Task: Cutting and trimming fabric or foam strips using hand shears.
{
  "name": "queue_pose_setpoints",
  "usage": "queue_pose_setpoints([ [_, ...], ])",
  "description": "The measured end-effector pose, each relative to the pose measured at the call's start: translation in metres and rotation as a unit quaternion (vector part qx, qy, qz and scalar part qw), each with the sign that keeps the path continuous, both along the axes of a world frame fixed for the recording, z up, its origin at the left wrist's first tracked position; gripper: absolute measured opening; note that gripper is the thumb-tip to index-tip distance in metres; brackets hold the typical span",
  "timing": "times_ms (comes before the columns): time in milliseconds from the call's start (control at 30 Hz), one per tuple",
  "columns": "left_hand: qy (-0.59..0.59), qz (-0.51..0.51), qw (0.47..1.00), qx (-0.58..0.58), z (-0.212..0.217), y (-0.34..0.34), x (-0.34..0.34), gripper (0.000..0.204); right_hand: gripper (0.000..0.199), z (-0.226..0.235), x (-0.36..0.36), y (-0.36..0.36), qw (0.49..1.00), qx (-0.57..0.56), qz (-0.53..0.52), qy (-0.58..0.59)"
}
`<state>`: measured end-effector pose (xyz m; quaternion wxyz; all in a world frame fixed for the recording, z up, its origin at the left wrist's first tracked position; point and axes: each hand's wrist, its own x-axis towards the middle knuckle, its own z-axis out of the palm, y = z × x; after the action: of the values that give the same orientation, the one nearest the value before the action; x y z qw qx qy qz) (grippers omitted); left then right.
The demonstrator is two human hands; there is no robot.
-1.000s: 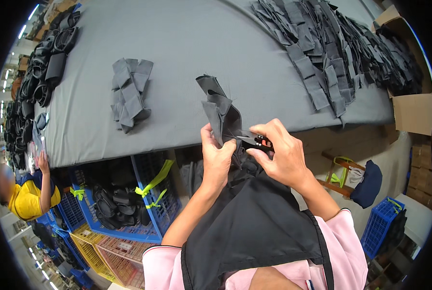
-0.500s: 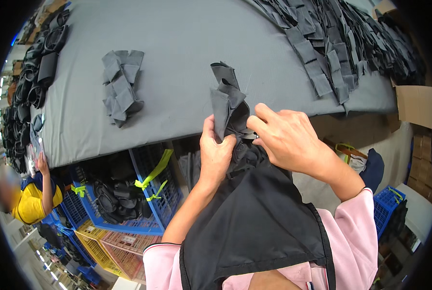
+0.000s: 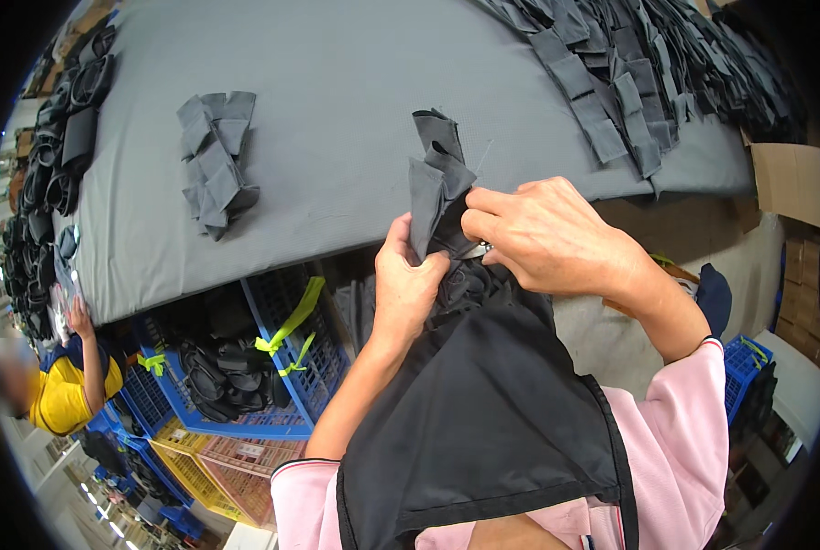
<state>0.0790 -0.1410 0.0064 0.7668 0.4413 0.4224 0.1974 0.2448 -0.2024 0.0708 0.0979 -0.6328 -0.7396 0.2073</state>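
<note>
– Now, how is the left hand [image 3: 408, 289] set?
– Its grip is narrow: the grey fabric piece [image 3: 433, 197] is pinched by its lower part between thumb and fingers. The folded upper layers are left free, pointing away from the body.
– And the right hand [image 3: 552, 234]?
– Closed in, fingers curled. A small metal tool [image 3: 479, 249] is held there, mostly covered by the fingers; how far its blades are parted cannot be told. The curled fingers are brought right beside the fabric's right edge; whether cloth is also pinched by them cannot be told.
– Location of the piece?
– It is held at the near edge of the tabletop [image 3: 337, 137], before the black apron [image 3: 483, 403]. Contact with the tabletop cannot be confirmed. To its left, well apart, a grey bundle [image 3: 217, 170] is laid; to its far right, strips [image 3: 603, 101] are heaped.
</note>
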Motion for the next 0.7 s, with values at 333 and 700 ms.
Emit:
queue_pose_setpoints([
  [333,0.006,0.004,1.000,0.031,-0.008,0.008,-0.006,0.043,0.022,-0.010,-0.010,-0.020,0.990,0.070,-0.095,0.071],
  [700,-0.119,0.031,0.991,-0.058,-0.008,0.009,-0.013,0.056,0.022,-0.040,-0.049,-0.019,0.760,0.145,-0.344,0.532],
])
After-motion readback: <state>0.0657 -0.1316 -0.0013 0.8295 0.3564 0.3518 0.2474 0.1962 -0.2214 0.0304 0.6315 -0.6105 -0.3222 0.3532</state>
